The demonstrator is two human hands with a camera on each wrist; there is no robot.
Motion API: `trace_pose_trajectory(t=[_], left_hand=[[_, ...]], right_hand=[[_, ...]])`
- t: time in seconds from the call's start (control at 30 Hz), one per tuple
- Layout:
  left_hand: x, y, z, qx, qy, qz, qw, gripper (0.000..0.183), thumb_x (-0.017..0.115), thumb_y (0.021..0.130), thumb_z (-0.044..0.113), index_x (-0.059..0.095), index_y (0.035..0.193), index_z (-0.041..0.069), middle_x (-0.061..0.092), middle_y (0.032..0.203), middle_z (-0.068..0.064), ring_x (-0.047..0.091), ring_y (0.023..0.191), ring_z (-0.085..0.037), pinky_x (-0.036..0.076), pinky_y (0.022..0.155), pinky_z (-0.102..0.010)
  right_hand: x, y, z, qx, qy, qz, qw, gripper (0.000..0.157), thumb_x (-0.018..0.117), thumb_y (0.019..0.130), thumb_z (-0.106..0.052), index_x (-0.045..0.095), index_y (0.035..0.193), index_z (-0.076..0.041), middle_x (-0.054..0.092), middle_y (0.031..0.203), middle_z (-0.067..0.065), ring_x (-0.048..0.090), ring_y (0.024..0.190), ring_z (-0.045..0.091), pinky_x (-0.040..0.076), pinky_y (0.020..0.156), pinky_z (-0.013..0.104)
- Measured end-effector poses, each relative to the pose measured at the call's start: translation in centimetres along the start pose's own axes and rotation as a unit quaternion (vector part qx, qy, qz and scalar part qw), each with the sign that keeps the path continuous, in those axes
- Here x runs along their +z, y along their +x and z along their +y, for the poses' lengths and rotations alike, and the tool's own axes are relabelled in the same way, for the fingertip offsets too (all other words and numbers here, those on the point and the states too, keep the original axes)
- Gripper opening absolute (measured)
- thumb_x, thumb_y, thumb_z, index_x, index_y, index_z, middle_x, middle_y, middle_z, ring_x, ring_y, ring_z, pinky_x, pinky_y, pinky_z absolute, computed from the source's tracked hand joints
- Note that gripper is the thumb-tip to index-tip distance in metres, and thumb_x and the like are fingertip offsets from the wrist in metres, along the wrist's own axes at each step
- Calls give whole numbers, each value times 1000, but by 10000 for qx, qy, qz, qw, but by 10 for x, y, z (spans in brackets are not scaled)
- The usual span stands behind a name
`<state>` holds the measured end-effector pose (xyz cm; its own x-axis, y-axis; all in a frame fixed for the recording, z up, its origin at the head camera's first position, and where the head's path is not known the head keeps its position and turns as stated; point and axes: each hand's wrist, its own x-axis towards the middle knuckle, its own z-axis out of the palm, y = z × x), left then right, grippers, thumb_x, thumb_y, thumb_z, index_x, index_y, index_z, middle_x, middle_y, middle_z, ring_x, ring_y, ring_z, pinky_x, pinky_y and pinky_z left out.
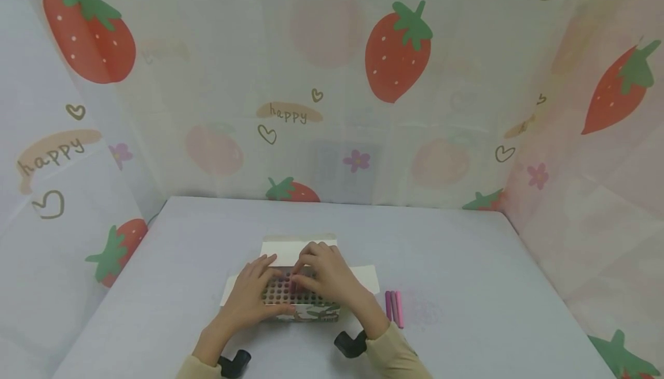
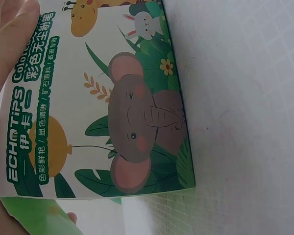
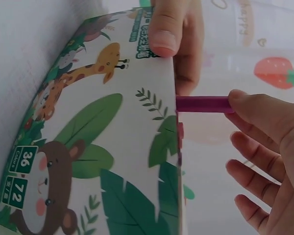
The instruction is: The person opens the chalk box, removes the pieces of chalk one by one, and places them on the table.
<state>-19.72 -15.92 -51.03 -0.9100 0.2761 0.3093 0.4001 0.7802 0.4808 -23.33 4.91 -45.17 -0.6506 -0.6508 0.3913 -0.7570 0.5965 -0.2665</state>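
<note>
On the white table (image 1: 467, 275), toward the person: one chalk box (image 1: 316, 313), top open, three pale flaps (image 1: 366, 279) spread at back, left and right. Hands, two. Left hand (image 1: 250, 295) grips the box at its left end, thumb on the printed near side, fingers over the top. Right hand (image 1: 328, 274) pinches one purple chalk stick (image 3: 203, 104) between thumb and forefinger, remaining fingers loosely bent; the stick's other end meets the box's open top, depth unclear. Loose chalk sticks (image 1: 394, 307), three, side by side just right of the box. Rows of round spots inside the box, too small to count.

Head view alone gives the three loose sticks and a faint pink smudge (image 1: 422, 310) beside them. Left wrist view alone: one whole elephant (image 2: 137, 117), brand lettering legible. Right wrist view alone: one bear (image 3: 46, 181), numbers 36 and 72.
</note>
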Motion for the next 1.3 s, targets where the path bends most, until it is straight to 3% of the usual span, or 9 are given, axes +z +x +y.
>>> trace_pose_trajectory(t=[0.3,0.57,0.83,1.3], left_hand=[[-1,0,2,-108,-71,-36,9999,64,71,60,67,59,104,23,37,146,-10,26,136,-32,19,111,-55],[0,-1,1,-102,-90,-16,9999,64,70,60,69,59,104,23,37,146,-9,26,136,-32,21,110,-56],[0,-2,1,-56,-26,-4,10000,65,69,60,70,59,104,22,37,146,-9,26,136,-31,21,110,-55],[1,-1,-1,-98,4,-40,9999,67,66,60,73,59,103,23,37,146,-9,26,136,-32,19,111,-55]], right_hand=[[-10,-1,6,-244,305,424,9983,10,69,82,-32,68,87,-24,56,94,-7,50,89,10,42,79,32],[-18,-2,13,-466,943,681,9921,7,71,82,-26,68,87,-21,58,92,-6,52,92,11,45,81,29],[-31,-9,20,-326,1408,869,9857,7,69,84,-22,67,90,-20,58,96,-8,52,94,9,45,82,31],[-48,-28,43,-33,1620,1518,9750,11,72,81,-18,67,91,-16,59,95,-5,55,90,11,51,78,32]])
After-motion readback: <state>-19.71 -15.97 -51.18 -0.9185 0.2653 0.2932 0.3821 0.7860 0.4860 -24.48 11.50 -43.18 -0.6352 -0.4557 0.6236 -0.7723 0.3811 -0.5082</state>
